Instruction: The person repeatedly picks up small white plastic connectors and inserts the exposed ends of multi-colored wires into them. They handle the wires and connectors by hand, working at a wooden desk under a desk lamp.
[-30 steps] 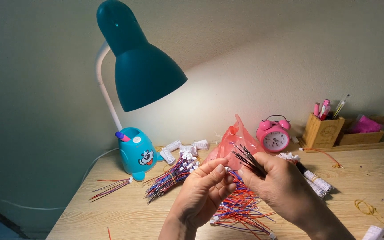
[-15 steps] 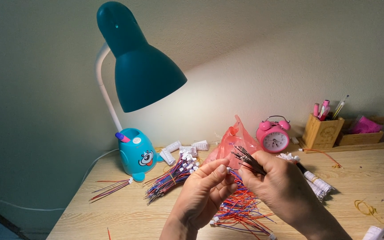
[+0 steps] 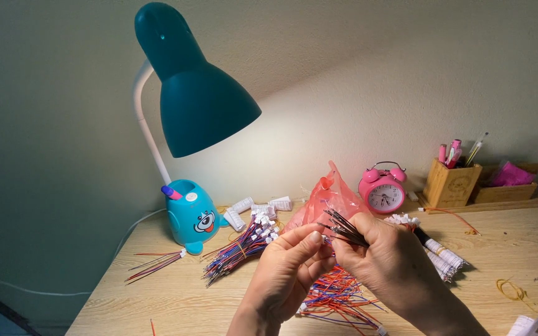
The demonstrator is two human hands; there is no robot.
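The right hand (image 3: 393,264) pinches a bundle of thin dark wires (image 3: 342,228); the left hand (image 3: 291,270) fingertips close on its base. A crumpled pink plastic bag (image 3: 331,199) sits at twelve o'clock, just behind.

Both the left hand (image 3: 287,267) and the right hand (image 3: 388,261) are bare, without gloves, rings, watch or bracelet, the fingernails are short and have no polish, and the wrists and the visible part of the forearms are not covered by any sleeve.
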